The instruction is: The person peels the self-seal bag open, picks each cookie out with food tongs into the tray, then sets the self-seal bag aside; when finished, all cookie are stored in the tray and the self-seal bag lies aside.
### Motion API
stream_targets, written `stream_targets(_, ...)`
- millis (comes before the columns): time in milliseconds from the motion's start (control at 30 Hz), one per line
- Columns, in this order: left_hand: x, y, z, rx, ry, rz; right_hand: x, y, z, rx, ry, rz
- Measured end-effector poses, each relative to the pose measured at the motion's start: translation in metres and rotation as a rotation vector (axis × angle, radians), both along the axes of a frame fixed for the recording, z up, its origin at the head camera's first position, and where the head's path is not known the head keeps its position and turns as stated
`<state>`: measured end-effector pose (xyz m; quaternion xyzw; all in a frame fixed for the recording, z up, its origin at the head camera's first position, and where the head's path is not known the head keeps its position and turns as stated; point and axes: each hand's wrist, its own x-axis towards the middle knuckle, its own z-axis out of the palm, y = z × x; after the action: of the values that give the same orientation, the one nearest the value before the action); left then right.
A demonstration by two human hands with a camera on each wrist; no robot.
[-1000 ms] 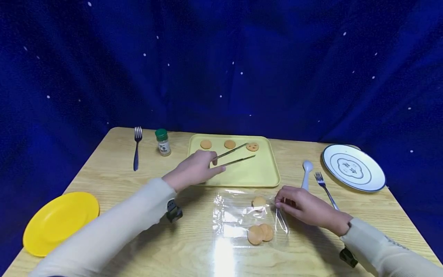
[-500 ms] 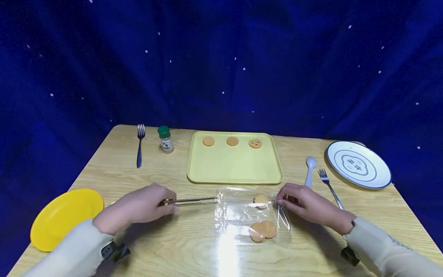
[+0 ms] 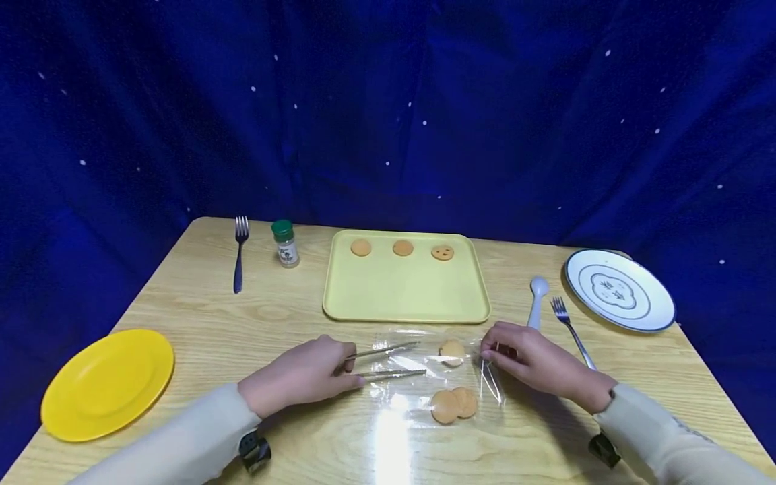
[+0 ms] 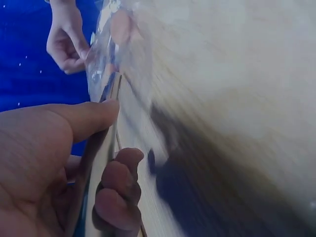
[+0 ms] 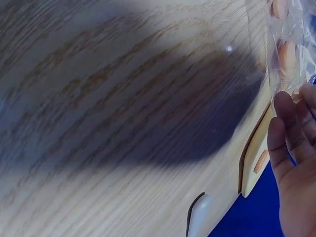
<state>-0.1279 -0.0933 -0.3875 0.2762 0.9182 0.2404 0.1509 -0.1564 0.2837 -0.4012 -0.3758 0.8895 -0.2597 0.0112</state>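
My left hand (image 3: 303, 377) holds metal tongs (image 3: 394, 374) with fingers and thumb. The tongs' two arms are spread, their tips overlapping the left part of a clear plastic bag (image 3: 394, 391) in the head view. At the bag's right edge, my right hand (image 3: 536, 360) pinches the plastic. One round cookie (image 3: 451, 352) lies in the upper part of the bag. Two overlapping cookies (image 3: 445, 406) lie lower down. Beyond the bag, a pale yellow tray (image 3: 406, 296) bears two plain cookies (image 3: 360, 247) and a dark-spotted cookie (image 3: 442, 252) in a row.
A yellow plate (image 3: 108, 385) stands at the left. Behind it are a fork (image 3: 239, 259) and a green-capped shaker (image 3: 285, 244). To the right lie a pale spoon (image 3: 537, 300), another fork (image 3: 572, 330) and a blue-rimmed white plate (image 3: 651, 310). A blue curtain (image 3: 388, 121) hangs behind.
My left hand has brought the tongs back from the spotted cookie on the tray, then rightward to the bag. Their arms, together half a second ago, have spread. My right hand stays at the bag.
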Motion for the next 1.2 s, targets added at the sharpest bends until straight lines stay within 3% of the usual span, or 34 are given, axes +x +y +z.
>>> stream_targets(133, -0.006, 0.017, -0.003, 0.001, 0.029, -0.04, 0.001, -0.002, -0.001, 0.001, 0.0, 0.007)
stream_targets(300, -0.008, 0.03, -0.005, -0.051, 0.136, -0.092, 0.001, -0.004, -0.001, 0.004, -0.017, 0.004)
stream_targets(667, -0.013, 0.042, -0.005, -0.147, 0.315, -0.138, 0.0, -0.004, -0.001, 0.0, -0.008, 0.006)
stream_targets(767, -0.015, 0.041, -0.007, -0.146, 0.323, -0.149, 0.001, -0.005, -0.001, 0.001, -0.009, 0.008)
stream_targets(967, -0.014, 0.037, -0.006, -0.115, 0.248, -0.155, 0.0, -0.005, 0.001, 0.01, 0.002, 0.009)
stream_targets(1200, -0.017, 0.023, -0.002, -0.015, -0.027, -0.158, -0.002, -0.008, 0.002, 0.008, -0.002, 0.014)
